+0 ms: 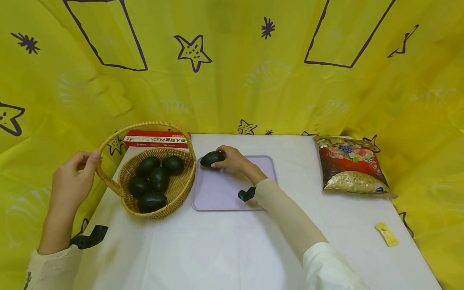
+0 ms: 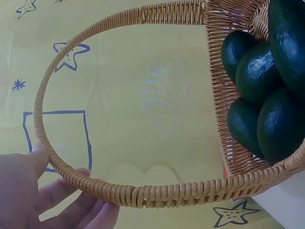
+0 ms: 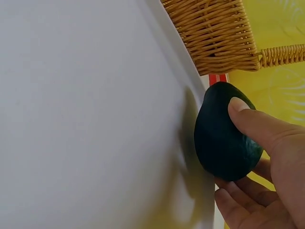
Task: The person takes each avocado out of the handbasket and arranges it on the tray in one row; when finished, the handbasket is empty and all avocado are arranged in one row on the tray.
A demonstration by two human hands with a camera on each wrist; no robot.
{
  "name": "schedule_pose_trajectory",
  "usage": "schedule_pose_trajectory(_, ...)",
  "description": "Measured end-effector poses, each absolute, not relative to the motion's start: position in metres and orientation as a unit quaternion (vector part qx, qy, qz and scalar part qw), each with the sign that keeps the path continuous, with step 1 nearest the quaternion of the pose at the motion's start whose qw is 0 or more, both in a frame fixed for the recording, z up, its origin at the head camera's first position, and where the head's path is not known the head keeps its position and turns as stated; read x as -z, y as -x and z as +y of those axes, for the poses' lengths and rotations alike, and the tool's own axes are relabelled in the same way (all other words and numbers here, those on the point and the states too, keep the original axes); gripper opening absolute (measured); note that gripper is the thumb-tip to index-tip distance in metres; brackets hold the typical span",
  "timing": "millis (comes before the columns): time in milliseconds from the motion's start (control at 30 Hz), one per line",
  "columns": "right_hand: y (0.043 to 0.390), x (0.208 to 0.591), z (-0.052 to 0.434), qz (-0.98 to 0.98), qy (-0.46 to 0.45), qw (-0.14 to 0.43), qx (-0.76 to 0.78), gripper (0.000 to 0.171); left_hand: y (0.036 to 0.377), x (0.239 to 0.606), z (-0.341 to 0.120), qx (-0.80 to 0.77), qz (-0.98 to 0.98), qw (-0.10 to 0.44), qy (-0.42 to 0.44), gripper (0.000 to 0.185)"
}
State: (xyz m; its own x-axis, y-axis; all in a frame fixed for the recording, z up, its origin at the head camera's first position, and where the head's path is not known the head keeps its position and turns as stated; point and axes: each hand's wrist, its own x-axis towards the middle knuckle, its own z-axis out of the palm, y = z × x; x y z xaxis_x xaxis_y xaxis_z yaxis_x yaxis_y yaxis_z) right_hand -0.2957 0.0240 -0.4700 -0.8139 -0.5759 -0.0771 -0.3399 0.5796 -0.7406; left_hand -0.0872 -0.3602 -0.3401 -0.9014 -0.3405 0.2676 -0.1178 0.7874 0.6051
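Observation:
My left hand (image 1: pixel 75 177) holds the arched handle (image 2: pixel 119 193) of a wicker basket (image 1: pixel 179 197) between thumb and fingers, at the handle's left side. Several dark green avocados (image 1: pixel 158 179) lie together in the basket. My right hand (image 1: pixel 235 160) grips one more avocado (image 3: pixel 224 133), thumb on one side and fingers on the other. That avocado is at the back left corner of a pale lilac tray (image 1: pixel 232 193), just right of the basket rim. Whether it touches the tray is hard to tell.
Behind the basket lies a red pasta box (image 1: pixel 156 139). A red and gold bag (image 1: pixel 353 165) with fruit pictures lies at the back right. Nearer, on the right, is a small yellow packet (image 1: pixel 386 234). A yellow patterned curtain (image 1: pixel 224 92) surrounds the white table (image 1: pixel 203 249).

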Motion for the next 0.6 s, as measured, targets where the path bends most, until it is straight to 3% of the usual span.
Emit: schedule_pose_trajectory(600, 0.2940, 0.4726, 0.0214, 0.882, 0.257, 0.149, 0.367, 0.062, 0.0879, 0.3411, -0.3599, 0.303, -0.927, 0.181, -0.129, 0.053)
